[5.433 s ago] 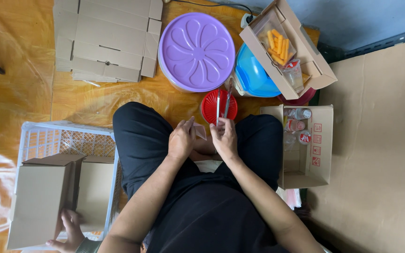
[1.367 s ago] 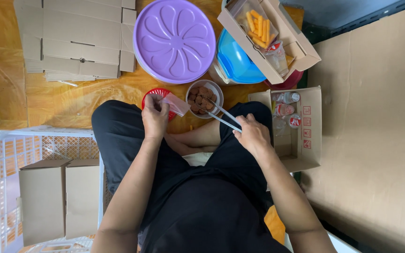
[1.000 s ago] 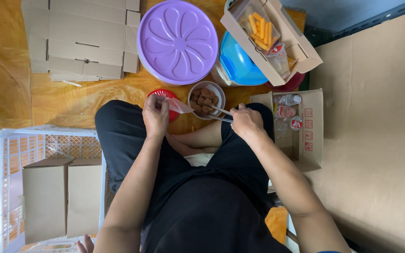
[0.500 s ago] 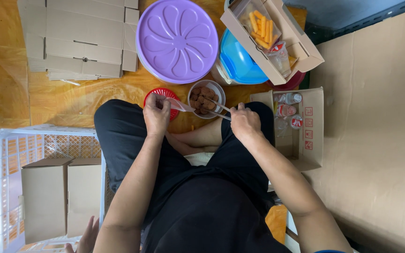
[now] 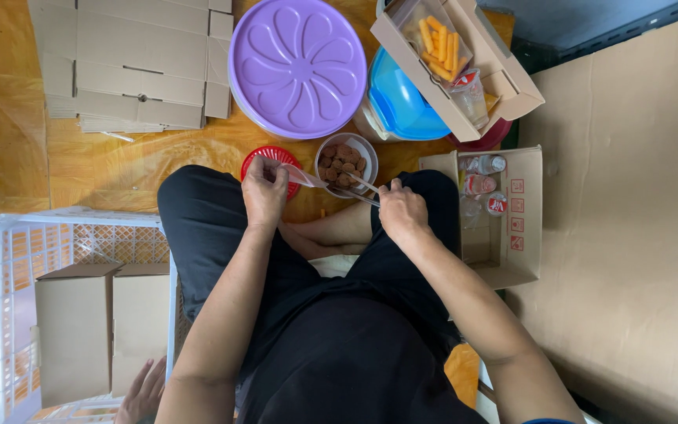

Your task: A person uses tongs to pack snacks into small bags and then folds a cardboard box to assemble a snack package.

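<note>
A home packing floor is showing itself: flattened cartons [image 5: 131, 67] lying at 11 o'clock, boxed crate [image 5: 80, 306] sitting at 8, snack tubs [image 5: 300, 67] at 12

Right hand [image 5: 402, 210] now sits at the bowl's [image 5: 346, 162] 5 o'clock rim, tongs [image 5: 361, 188] tips among the brown pieces; another person's hand [image 5: 144, 390] shows at 7 o'clock.

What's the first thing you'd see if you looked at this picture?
Probably the big purple lid with a flower pattern, at the top middle on the orange floor sheet. Just below it, the right hand dips metal tongs into a small bowl of brown pieces, while the left hand holds a little clear bag beside it.
</note>
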